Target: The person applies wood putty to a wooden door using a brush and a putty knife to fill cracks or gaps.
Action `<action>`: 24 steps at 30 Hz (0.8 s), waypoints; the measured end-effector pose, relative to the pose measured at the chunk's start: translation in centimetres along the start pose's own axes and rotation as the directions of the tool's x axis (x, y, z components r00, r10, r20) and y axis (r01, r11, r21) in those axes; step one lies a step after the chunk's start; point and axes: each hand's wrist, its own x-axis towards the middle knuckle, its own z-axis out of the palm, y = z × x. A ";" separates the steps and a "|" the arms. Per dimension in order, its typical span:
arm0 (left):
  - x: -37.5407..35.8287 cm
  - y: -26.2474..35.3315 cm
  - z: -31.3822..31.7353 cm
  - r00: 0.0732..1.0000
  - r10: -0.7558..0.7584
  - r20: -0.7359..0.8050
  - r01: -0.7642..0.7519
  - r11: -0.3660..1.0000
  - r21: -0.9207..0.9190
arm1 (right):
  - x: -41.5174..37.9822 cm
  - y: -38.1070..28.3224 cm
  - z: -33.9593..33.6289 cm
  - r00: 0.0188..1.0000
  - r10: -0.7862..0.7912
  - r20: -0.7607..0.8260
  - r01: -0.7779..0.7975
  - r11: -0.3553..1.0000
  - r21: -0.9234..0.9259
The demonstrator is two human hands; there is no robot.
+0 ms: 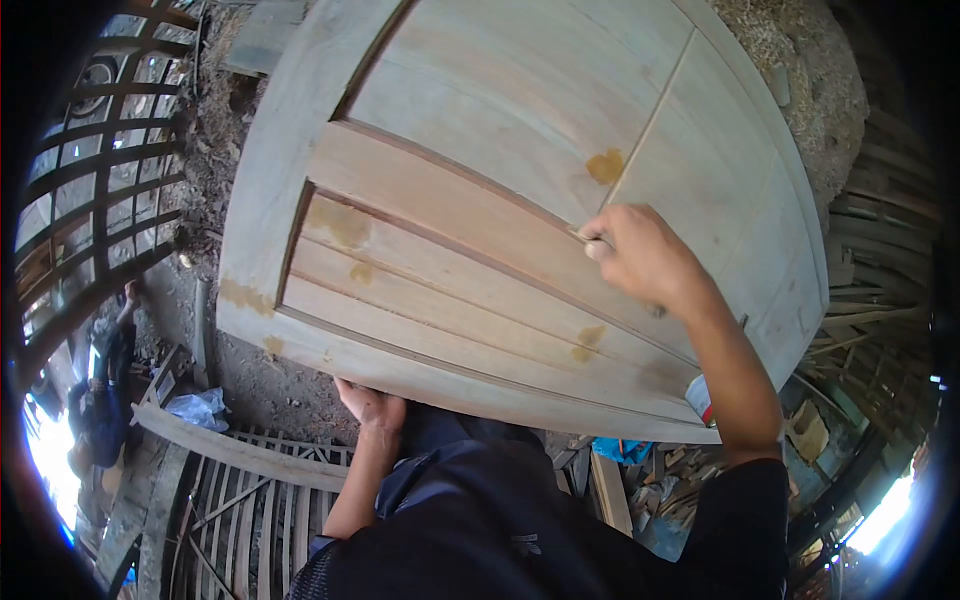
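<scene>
A large pale wooden door (430, 155) with recessed panels and grooves lies in front of me. Brownish-yellow patches (604, 166) mark its surface in several places. My right hand (645, 255) is closed around a small hand tool (578, 233), its thin tip at the edge of a panel near a long groove. Most of the tool is hidden by the fingers. At the door's near edge, my left hand (370, 405) grips the rim from below, its fingers partly hidden under the wood. A small can (698, 400) with a red and white side stands near my right forearm.
Slatted wooden frames (250, 515) stand at the lower left, and a curved lattice (100, 170) at the far left. Another person (100, 400) is beyond them. Wood scraps (690, 480) and a blue bag (622, 450) lie below the door; sawdust (815, 90) covers the ground.
</scene>
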 end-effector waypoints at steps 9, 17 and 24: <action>0.5 0.0 0.3 0.993 0.114 0.029 -0.114 0.993 0.004 | 1.7 -1.4 0.8 0.804 -0.302 -0.512 0.389 0.919 0.069; 1.5 3.3 -0.8 0.969 0.235 0.077 -0.237 0.971 0.030 | 6.2 -5.8 -2.4 0.703 -0.433 -0.564 0.527 0.850 0.004; 2.5 4.1 1.0 0.938 0.339 0.068 -0.342 0.939 0.038 | 13.1 -8.8 -5.0 0.504 -0.701 -0.504 0.591 0.706 -0.391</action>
